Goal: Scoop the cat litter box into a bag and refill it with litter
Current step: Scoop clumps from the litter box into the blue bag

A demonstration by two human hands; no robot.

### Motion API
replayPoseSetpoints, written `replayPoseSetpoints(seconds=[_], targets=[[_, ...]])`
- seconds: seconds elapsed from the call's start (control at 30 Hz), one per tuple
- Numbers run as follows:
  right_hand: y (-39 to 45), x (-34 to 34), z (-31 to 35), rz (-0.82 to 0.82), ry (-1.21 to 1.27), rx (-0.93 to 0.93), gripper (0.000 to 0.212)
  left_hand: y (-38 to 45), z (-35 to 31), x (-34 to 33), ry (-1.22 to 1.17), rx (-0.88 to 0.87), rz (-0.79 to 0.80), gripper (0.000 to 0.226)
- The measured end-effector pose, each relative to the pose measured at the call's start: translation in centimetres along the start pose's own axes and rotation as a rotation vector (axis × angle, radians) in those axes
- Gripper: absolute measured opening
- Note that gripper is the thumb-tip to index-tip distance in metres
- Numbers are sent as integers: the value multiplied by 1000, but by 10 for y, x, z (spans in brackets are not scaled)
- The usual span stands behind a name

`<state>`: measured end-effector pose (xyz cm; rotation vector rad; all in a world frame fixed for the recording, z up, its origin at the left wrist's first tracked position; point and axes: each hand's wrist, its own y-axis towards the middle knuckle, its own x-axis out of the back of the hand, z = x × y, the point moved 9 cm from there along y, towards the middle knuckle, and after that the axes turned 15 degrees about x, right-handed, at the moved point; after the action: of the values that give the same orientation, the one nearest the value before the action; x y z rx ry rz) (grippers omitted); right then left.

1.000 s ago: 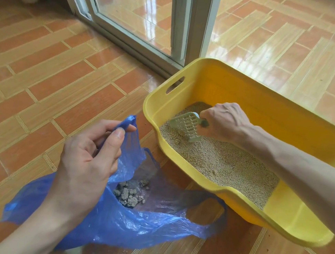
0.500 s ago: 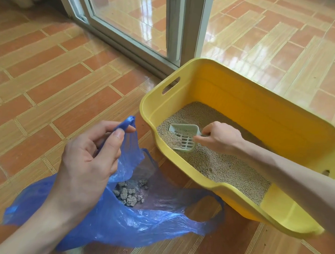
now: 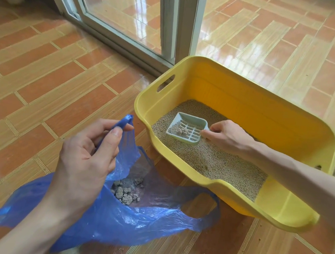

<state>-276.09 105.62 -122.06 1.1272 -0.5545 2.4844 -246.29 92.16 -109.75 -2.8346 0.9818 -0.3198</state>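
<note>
Over litter box (image 3: pixel 237 96), right hand (image 3: pixel 228 137) grips scoop (image 3: pixel 187 127) handle; left hand (image 3: pixel 86 156) pinches bag (image 3: pixel 133 221) handle

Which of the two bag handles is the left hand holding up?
The left hand pinches the far handle, raised above the floor. The other handle lies slack on the tiles beside the yellow box, untouched.

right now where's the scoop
In the head view the scoop sits right of centre, inside the yellow litter box on the litter, its handle held by the right hand.
</note>
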Motion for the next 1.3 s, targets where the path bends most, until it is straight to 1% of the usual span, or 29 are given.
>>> replayPoseSetpoints(seconds=[0.2,0.37,0.77,0.87,1.0,1.17,1.3], targets=[[-8,1,-5,-38,60,-9,44,1,1,-2,-11,10,1,23],[-12,5,-8,-61,32,-10,40,2,2,-3,-5,5,1,22],[-23,18,-14,-109,31,-31,43,2,0,-1,-23,6,11,22],[-31,24,-1,-114,-3,27,47,2,0,-1,-38,10,8,22],[-49,34,30,-97,12,100,50,1,-2,0,-56,7,15,22],[-80,37,76,-72,-47,145,60,-1,-6,1,-31,-11,11,22],[-106,25,106,-13,-97,165,64,-2,-9,2,-50,-27,12,21]])
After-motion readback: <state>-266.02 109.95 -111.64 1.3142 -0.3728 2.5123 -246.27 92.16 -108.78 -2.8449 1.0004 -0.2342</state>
